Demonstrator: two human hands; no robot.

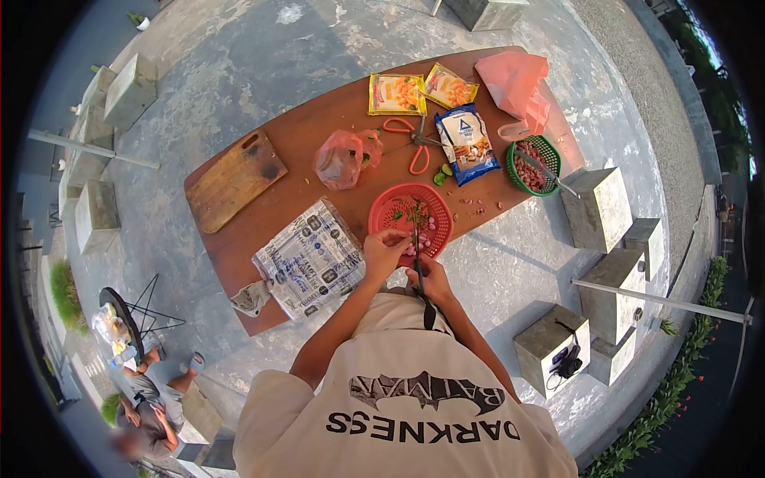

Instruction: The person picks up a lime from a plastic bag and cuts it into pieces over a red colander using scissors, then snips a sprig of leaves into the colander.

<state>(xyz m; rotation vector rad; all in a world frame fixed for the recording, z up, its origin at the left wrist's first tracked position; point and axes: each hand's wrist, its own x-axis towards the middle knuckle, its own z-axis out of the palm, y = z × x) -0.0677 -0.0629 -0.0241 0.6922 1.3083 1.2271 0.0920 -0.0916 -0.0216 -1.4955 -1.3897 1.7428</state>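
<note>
My left hand [384,247] pinches a small item over the near rim of a red plastic basket [396,209], which holds small pinkish pieces and a green sprig. My right hand [431,276] grips a black-handled knife [420,271]; its blade points up over the basket, close to my left fingers. Both hands are at the near edge of a brown wooden table [299,131]. What my left fingers pinch is too small to name.
A newspaper-wrapped bundle [307,259] lies left of the basket. A wooden cutting board [235,179], pink bag [347,157], orange scissors [414,143], blue-white packet [468,143], two yellow packets [396,93] and green basket [534,166] share the table. Concrete blocks [598,209] stand around. Another person [147,406] sits bottom left.
</note>
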